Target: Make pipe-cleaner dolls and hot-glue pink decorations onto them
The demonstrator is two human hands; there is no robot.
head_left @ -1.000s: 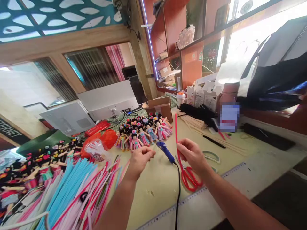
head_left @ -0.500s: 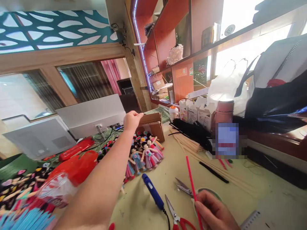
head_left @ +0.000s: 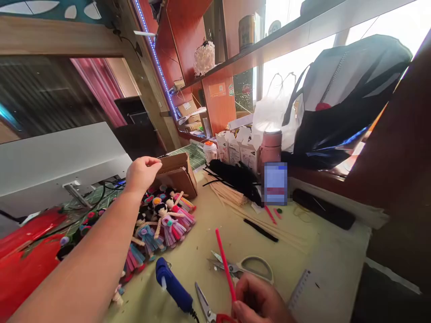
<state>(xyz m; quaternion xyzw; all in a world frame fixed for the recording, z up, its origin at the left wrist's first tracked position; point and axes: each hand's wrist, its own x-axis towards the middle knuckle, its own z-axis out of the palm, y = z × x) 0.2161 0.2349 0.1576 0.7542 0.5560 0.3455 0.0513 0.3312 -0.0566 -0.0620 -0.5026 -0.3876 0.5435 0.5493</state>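
My left hand (head_left: 142, 174) is stretched far forward, its fingers pinched together at the left edge of an open cardboard box (head_left: 191, 175). Whatever lies between those fingertips, if anything, is too small to make out. In my right hand (head_left: 257, 298) a pink-red pipe cleaner (head_left: 224, 262) is gripped near its lower end, pointing up and slightly left. Behind that hand lie scissors with off-white handles (head_left: 257, 264). Red-handled scissors (head_left: 206, 305) rest to its left, beside a blue glue gun (head_left: 175, 287). Under my left forearm, several small dolls (head_left: 168, 224) in colourful skirts are heaped before the box.
Pale sticks (head_left: 232, 195) and black pipe cleaners (head_left: 235, 175) lie at mid-table. Behind stand white cartons (head_left: 247, 154), a pink flask (head_left: 271, 146) and a blurred upright card (head_left: 275, 184). A ruler (head_left: 299, 287) lies right, a monitor (head_left: 67, 157) stands left, with red plastic bags (head_left: 30, 264) below it.
The view has swung right, so the scene sits further left. My left hand stays pinched by the box. My right hand still holds the pipe cleaner; the off-white scissor handles now show beyond it.
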